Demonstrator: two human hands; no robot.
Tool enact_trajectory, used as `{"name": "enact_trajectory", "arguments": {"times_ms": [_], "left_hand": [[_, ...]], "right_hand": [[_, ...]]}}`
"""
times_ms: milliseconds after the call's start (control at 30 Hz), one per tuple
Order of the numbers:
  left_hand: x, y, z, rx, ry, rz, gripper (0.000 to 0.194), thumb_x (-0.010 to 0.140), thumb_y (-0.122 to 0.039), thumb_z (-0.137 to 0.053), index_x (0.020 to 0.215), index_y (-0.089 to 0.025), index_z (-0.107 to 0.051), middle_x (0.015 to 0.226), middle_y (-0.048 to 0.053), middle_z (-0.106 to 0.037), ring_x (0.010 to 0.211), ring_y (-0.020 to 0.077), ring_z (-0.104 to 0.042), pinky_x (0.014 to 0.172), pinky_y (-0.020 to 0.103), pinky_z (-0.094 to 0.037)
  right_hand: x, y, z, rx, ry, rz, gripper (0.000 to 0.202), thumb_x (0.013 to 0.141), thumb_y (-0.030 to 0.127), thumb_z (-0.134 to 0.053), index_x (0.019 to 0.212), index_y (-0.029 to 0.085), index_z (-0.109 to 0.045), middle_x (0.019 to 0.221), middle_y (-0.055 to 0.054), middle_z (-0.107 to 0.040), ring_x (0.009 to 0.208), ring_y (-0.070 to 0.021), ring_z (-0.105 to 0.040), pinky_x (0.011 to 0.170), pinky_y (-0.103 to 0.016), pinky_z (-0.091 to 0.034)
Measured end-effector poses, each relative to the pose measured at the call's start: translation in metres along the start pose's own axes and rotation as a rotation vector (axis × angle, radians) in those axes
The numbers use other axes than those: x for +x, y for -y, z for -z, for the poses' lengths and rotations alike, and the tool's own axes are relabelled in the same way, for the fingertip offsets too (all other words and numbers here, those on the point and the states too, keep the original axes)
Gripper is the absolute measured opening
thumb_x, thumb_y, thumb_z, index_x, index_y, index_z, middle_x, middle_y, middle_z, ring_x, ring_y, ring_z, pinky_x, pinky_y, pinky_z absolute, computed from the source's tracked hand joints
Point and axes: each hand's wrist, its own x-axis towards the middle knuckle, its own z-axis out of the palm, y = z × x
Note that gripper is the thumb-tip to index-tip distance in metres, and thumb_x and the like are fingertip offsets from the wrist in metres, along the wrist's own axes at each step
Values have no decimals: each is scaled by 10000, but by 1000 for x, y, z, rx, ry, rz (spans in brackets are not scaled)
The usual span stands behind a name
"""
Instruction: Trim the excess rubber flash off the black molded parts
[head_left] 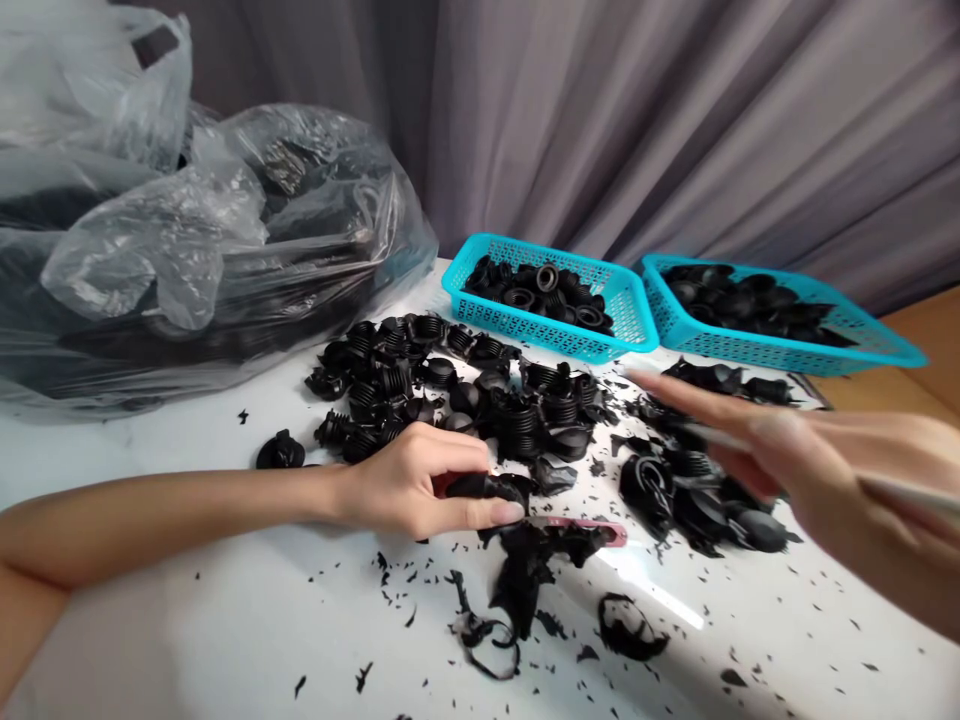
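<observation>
My left hand [442,482] is closed on a black rubber part [491,488] at the near side of a heap of ribbed black parts [517,415]. Just beyond its thumb a pink strip-like object [616,534] lies among black scraps [521,580]. On the right, my right hand [810,455], a little blurred, has its index finger stretched out and holds a thin pale tool [900,490] that runs under the palm. Below that hand lies a second group of black parts [701,515].
Two blue baskets [630,340] [795,355] with black parts stand at the back before a grey curtain [600,120]. A big clear plastic bag [187,240] fills the back left. Small black trimmings and a thin black ring [630,640] lie on the white table [225,620].
</observation>
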Motion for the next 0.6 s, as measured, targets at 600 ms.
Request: {"name": "enact_trajectory", "arguments": {"times_ms": [600], "left_hand": [[-5, 2, -4, 171, -27, -159, 367, 884, -255, -533, 549, -151, -423, 534, -59, -341, 473, 61, -302, 394, 201, -259]], "right_hand": [[-5, 46, -41, 980, 328, -179, 335, 710, 400, -726, 510, 203, -545, 894, -47, -761, 827, -241, -711, 647, -295, -556]]}}
